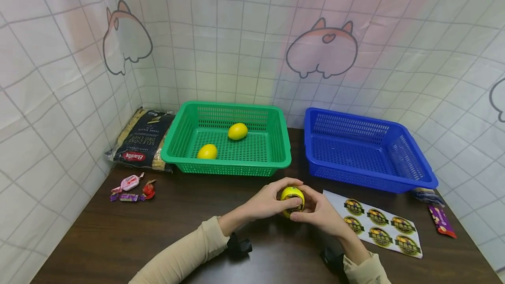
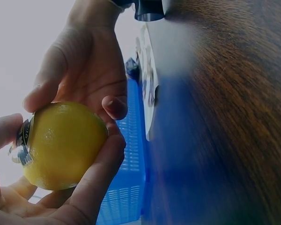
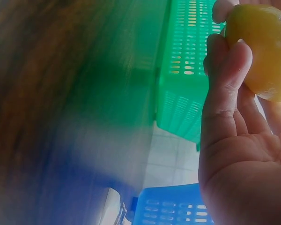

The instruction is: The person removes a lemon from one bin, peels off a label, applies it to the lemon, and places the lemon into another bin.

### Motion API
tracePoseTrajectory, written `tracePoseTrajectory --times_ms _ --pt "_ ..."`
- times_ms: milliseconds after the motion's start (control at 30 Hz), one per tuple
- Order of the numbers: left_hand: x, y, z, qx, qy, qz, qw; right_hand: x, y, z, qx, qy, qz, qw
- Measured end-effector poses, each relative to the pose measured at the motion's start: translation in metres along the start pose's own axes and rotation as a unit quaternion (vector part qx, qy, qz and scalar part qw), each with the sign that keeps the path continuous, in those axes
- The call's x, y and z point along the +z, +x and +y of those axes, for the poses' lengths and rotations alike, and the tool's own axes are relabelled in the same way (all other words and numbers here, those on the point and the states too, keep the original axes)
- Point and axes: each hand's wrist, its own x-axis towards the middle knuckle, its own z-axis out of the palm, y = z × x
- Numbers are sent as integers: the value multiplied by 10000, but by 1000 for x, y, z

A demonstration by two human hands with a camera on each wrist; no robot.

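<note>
Over table [image 1: 158, 227]: lemon [image 1: 292, 198], sticker-side up.

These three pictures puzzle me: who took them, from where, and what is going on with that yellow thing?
No machine here: a person wears three cameras. The wide picture comes from the head; the two close, blurry ones come from the wrists. The left hand and right hand both hold one lemon with a sticker on it, above a dark table. On the table: a green basket with two lemons, a blue basket, a sticker sheet, a pasta bag and wrapped sweets.
</note>
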Motion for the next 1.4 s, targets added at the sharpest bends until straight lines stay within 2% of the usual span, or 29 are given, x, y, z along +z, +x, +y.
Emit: tracePoseTrajectory --times_ms 300,533,700,867,1033,1400 --pt "2 -1 0 47 -76 70 9999 -1 0 1 9 -98 -4 10000" --pt "5 -2 0 150 -132 394 9990 1 -1 -3 -32 -175 169 9997" --pt "6 -2 1 41 -348 509 9981 -1 -2 -7 109 -222 469 9986" --pt "5 -1 4 -161 -734 418 9963 -4 0 -7 22 -237 509 9984" --pt "3 3 7 -212 -1271 398 9909 -9 3 -13 19 -316 606 9977" --pt "7 8 3 -646 -1779 1006 9768 -28 -6 -29 242 -806 886 9925"
